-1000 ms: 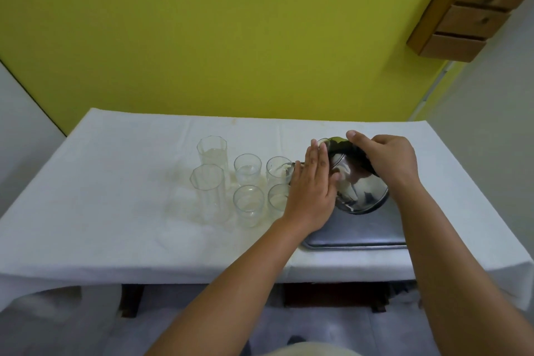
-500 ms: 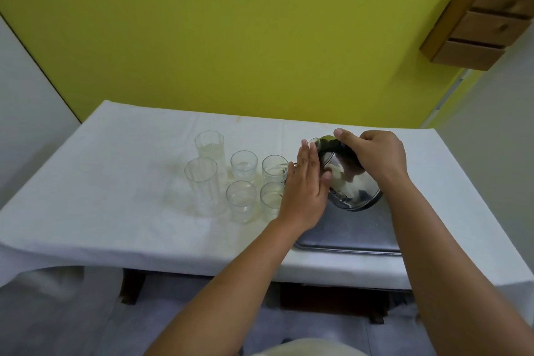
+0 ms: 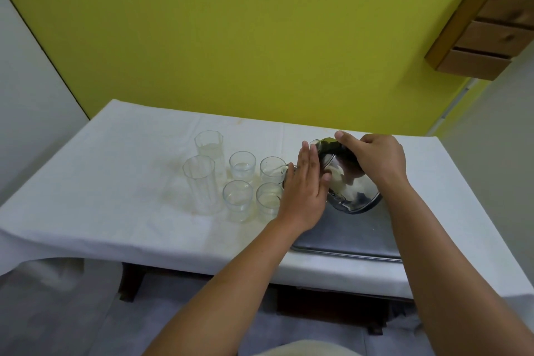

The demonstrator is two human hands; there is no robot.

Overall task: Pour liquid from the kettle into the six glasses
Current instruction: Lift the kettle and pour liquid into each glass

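A shiny steel kettle (image 3: pixel 351 185) is tilted to the left above a metal tray (image 3: pixel 352 235), its spout toward the back right short glass (image 3: pixel 272 170). My right hand (image 3: pixel 375 157) grips its dark handle from above. My left hand (image 3: pixel 304 188) lies flat against the kettle's lid side, fingers together. Two tall glasses (image 3: pixel 203 182) stand at the left; the rear tall glass (image 3: pixel 209 146) holds some liquid. Beside them stand several short glasses, among them the front right one (image 3: pixel 267 201) and the front middle one (image 3: pixel 237 199), each with a little liquid.
A white cloth covers the table (image 3: pixel 115 196), faintly stained near the glasses. A yellow wall stands behind it. A wooden drawer unit (image 3: pixel 491 32) hangs at the upper right. Dark table legs show under the front edge.
The kettle and both hands stay in much the same pose, tilted toward the glasses. The camera has shifted a little, so the table sits slightly lower and more to the right.
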